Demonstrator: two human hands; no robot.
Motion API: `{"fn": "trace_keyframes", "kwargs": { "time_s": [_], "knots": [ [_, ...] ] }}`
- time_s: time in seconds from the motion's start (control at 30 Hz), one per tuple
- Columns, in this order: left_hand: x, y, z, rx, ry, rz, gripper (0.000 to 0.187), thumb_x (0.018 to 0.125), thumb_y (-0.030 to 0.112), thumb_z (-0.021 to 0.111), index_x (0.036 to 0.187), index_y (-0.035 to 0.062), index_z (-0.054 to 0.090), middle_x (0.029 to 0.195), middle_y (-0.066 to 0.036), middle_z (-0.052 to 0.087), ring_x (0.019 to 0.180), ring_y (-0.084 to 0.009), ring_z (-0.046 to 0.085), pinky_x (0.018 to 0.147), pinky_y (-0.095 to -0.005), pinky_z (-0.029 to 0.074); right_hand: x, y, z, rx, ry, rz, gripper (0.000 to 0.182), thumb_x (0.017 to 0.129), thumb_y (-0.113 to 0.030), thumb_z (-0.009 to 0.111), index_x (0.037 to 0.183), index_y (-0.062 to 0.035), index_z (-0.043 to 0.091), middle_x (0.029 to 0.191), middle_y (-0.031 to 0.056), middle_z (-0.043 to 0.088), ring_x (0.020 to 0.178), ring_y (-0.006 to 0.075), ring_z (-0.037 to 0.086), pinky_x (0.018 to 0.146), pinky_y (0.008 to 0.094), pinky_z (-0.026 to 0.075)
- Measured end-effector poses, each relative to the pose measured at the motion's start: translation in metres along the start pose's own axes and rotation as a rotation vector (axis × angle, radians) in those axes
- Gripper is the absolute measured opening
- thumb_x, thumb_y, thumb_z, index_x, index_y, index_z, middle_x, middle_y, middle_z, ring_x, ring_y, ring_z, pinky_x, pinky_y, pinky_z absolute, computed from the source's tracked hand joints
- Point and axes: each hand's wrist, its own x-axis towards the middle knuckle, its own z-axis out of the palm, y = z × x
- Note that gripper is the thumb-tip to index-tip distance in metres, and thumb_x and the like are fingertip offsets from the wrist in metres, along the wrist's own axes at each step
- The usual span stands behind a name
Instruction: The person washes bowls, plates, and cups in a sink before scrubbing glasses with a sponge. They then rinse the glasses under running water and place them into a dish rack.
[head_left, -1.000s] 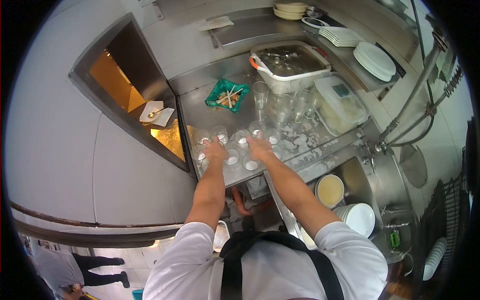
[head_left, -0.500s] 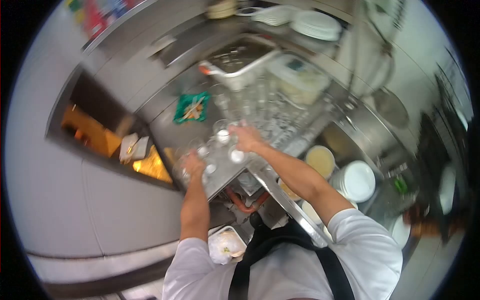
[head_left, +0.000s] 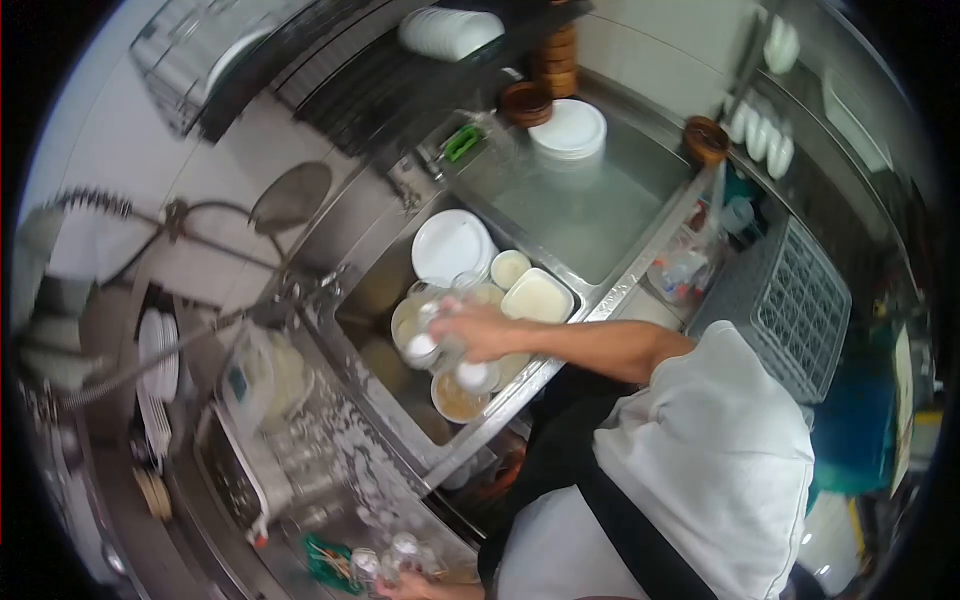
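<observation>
My right hand [head_left: 480, 332] is closed around several clear drinking glasses [head_left: 421, 348] with white showing at their ends, above the left sink basin [head_left: 375, 330]. Beneath and around it in that basin lie white plates [head_left: 452, 243], a square white dish [head_left: 540, 296] and bowls of cloudy, yellowish liquid [head_left: 458, 402]. At the bottom edge, my left hand [head_left: 404, 584] has its fingers around clear glasses [head_left: 404, 546] on the metal counter, partly cut off by the frame. Near it sits a green packet [head_left: 328, 562] with thin sticks on it.
A water-filled second basin [head_left: 600, 225] holds stacked white plates [head_left: 570, 130]. Clear glasses [head_left: 300, 445] and a lidded plastic tub [head_left: 262, 375] stand on the wet counter. A spray hose [head_left: 150, 365] crosses at left. A grey glass rack [head_left: 775, 310] is at right.
The view has turned right toward the sinks. My right hand has carried glasses from the counter to above the left basin. My left hand stays at the counter with glasses.
</observation>
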Motion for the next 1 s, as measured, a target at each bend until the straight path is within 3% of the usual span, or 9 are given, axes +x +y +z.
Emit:
{"fn": "trace_keyframes", "kwargs": {
  "time_s": [0.17,0.37,0.43,0.47,0.53,0.57,0.67,0.83,1.0],
  "knots": [
    [-0.039,0.194,0.061,-0.108,-0.335,-0.302,0.059,0.073,-0.01,0.063,0.125,0.012,0.05,0.136,-0.01,0.043,0.103,-0.0302,0.058,0.065,-0.0427,0.055,-0.048,0.087,-0.093,-0.27,0.235,0.326,0.054,0.068,-0.006,0.075,0.116,-0.0277,0.06,0.134,0.0117,0.046,0.122,0.0471,0.047,0.091,0.0553,0.053],
    [-0.095,0.305,0.175,-0.455,-0.793,-0.175,0.075,0.057,-0.019,0.072,0.123,0.0098,0.049,0.127,-0.01,0.046,0.112,-0.0272,0.051,0.065,-0.0381,0.06,-0.092,0.179,-0.158,-0.479,0.273,0.476,0.055,0.068,-0.01,0.079,0.118,-0.0258,0.06,0.134,0.014,0.045,0.118,0.0479,0.05,0.091,0.0533,0.055],
    [-0.124,0.339,0.221,-0.5,-0.987,0.009,0.076,0.055,-0.018,0.073,0.122,0.0101,0.05,0.127,-0.009,0.047,0.11,-0.0256,0.05,0.07,-0.0388,0.059,-0.102,0.204,-0.174,-0.513,0.225,0.53,0.056,0.068,-0.011,0.08,0.119,-0.0254,0.06,0.135,0.0144,0.045,0.119,0.0485,0.05,0.092,0.0535,0.055],
    [-0.144,0.364,0.241,-0.532,-1.088,-0.128,0.077,0.054,-0.015,0.075,0.122,0.0113,0.05,0.125,-0.007,0.048,0.108,-0.0241,0.05,0.083,-0.0388,0.054,-0.105,0.218,-0.183,-0.531,0.201,0.555,0.057,0.068,-0.012,0.08,0.12,-0.0253,0.06,0.135,0.0147,0.045,0.12,0.0487,0.05,0.092,0.0536,0.055],
    [-0.187,0.388,0.3,-0.537,-1.168,0.21,0.076,0.053,-0.009,0.083,0.12,0.0109,0.052,0.124,-0.007,0.049,0.115,-0.024,0.05,0.1,-0.0394,0.042,-0.11,0.253,-0.198,-0.576,0.148,0.544,0.06,0.069,-0.014,0.08,0.124,-0.0267,0.06,0.136,0.0154,0.046,0.121,0.0495,0.05,0.093,0.0542,0.055],
    [-0.214,0.416,0.322,-0.558,-1.178,0.409,0.074,0.055,-0.014,0.075,0.121,0.0096,0.051,0.123,-0.008,0.05,0.111,-0.0243,0.053,0.09,-0.0377,0.052,-0.111,0.273,-0.204,-0.596,0.119,0.538,0.062,0.069,-0.014,0.08,0.126,-0.0274,0.061,0.136,0.0158,0.046,0.121,0.05,0.05,0.093,0.0545,0.055],
    [-0.299,0.48,0.385,-0.491,-1.323,0.43,0.072,0.053,-0.003,0.085,0.117,0.0083,0.054,0.125,-0.012,0.051,0.12,-0.0315,0.049,0.101,-0.04,0.04,-0.111,0.349,-0.205,-0.674,0.092,0.491,0.052,0.073,-0.012,0.074,0.121,-0.0267,0.062,0.133,0.0161,0.05,0.124,0.0483,0.05,0.088,0.0522,0.058],
    [-0.424,0.485,0.503,-0.403,-1.408,0.405,0.07,0.053,-0.008,0.076,0.118,0.0088,0.054,0.12,-0.012,0.048,0.115,-0.0305,0.05,0.1,-0.0421,0.042,-0.11,0.457,-0.184,-0.528,0.116,0.381,0.039,0.084,-0.021,0.066,0.122,-0.0271,0.066,0.131,0.0124,0.055,0.124,0.0382,0.054,0.08,0.0473,0.059],
    [-0.505,0.471,0.57,-0.281,-1.381,0.459,0.059,0.056,0.001,0.077,0.111,0.01,0.057,0.118,-0.015,0.048,0.112,-0.0341,0.052,0.097,-0.0474,0.044,-0.117,0.484,-0.191,-0.471,0.051,0.586,0.038,0.091,-0.027,0.06,0.129,-0.0306,0.064,0.141,0.0099,0.05,0.133,0.0414,0.046,0.088,0.0481,0.058]
  ]
}}
